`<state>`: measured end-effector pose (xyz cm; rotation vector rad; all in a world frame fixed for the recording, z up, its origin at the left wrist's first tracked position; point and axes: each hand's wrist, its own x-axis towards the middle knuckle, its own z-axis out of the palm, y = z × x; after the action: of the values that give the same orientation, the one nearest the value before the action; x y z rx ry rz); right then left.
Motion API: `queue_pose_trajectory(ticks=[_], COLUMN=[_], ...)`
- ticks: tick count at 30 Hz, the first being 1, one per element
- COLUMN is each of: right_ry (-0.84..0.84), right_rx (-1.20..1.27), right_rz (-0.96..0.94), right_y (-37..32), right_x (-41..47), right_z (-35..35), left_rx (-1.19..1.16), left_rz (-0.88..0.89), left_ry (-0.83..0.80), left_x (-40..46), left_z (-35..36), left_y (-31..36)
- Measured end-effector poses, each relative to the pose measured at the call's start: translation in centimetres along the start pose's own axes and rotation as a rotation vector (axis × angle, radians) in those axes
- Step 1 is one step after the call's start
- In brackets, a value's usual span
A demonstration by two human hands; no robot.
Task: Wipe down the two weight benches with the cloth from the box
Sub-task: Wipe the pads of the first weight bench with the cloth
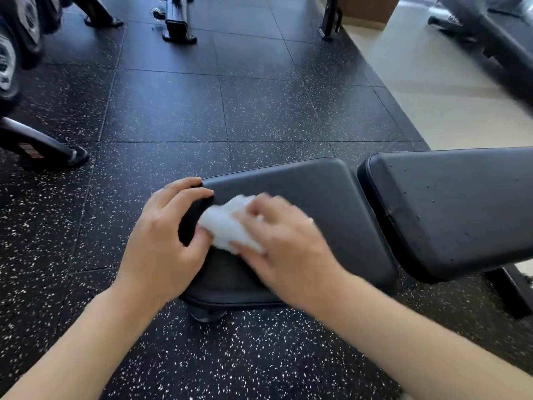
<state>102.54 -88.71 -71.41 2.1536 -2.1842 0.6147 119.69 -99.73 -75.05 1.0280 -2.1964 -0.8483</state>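
Note:
A black padded weight bench stands in front of me, its seat pad [311, 197] near me and its back pad [450, 203] to the right. A crumpled white cloth [227, 226] lies on the seat pad's left end. My right hand [285, 249] presses on the cloth with bent fingers and is motion-blurred. My left hand [164, 241] grips the seat pad's left edge, its fingers curled over the corner. A second black bench [501, 44] shows blurred at the far right.
Speckled black rubber floor tiles [202, 111] spread all around. Weight plates on a rack [11, 59] stand at the left, with a rack foot [43, 145] below. A machine base [178, 27] sits at the top, and a cardboard box [369, 10] on the pale floor.

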Motion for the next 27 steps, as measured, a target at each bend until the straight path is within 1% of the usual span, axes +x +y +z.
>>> queue_pose_trajectory(ticks=[1, 2, 3, 4, 8, 9, 11, 14, 16, 18, 20, 22, 24, 27], right_ry=[-0.022, -0.035, -0.033, -0.013, 0.141, 0.166, 0.172, 0.072, -0.063, -0.163, -0.178, -0.135, -0.144, -0.207], right_rx=[0.017, 0.035, 0.039, 0.031, -0.026, -0.012, -0.011, -0.074, -0.18, -0.261, -0.243, -0.192, -0.13, -0.121], right_rz=[-0.076, -0.108, -0.084, -0.016, 0.418, 0.479, 0.526, 0.551, 0.533, 0.435, 0.312, 0.207, 0.145, 0.164], right_y=[-0.6, -0.1, 1.1, 2.7, 10.9, 12.1, 13.3, 13.7, 13.0, 11.0, 8.2, 6.2, 6.7, 10.5], right_x=[-0.3, -0.1, 0.4, 1.1, 2.7, 2.7, 3.1, 6.4, 9.5, 11.5, 12.1, 11.7, 11.3, 11.0], right_z=[0.2, 0.2, -0.1, -0.5, -2.6, -2.8, -2.6, -2.2, -1.6, -0.6, 0.8, 1.9, 2.0, 0.4], left_rx=[0.0, 0.005, 0.014, 0.027, 0.106, 0.132, 0.165, 0.154, 0.134, 0.11, 0.096, 0.092, 0.088, 0.071], left_rz=[0.0, 0.003, 0.008, 0.015, 0.048, 0.06, 0.103, 0.154, 0.168, 0.179, 0.192, 0.207, 0.214, 0.215], left_ry=[-0.002, -0.004, -0.008, -0.014, -0.032, -0.027, -0.016, 0.02, 0.066, 0.112, 0.149, 0.173, 0.193, 0.216], left_x=[0.0, 0.0, 0.0, 0.0, -0.5, -0.6, -0.8, -1.0, -0.9, -0.8, -0.8, -0.9, -0.9, -0.7], left_z=[0.0, -0.1, -0.1, -0.1, 0.1, 0.2, 0.6, 1.1, 1.3, 1.4, 1.6, 1.7, 1.8, 1.9], left_y=[-0.1, -0.1, -0.1, 0.0, 1.0, 1.4, 2.0, 2.2, 2.0, 1.7, 1.4, 1.3, 1.2, 1.2])
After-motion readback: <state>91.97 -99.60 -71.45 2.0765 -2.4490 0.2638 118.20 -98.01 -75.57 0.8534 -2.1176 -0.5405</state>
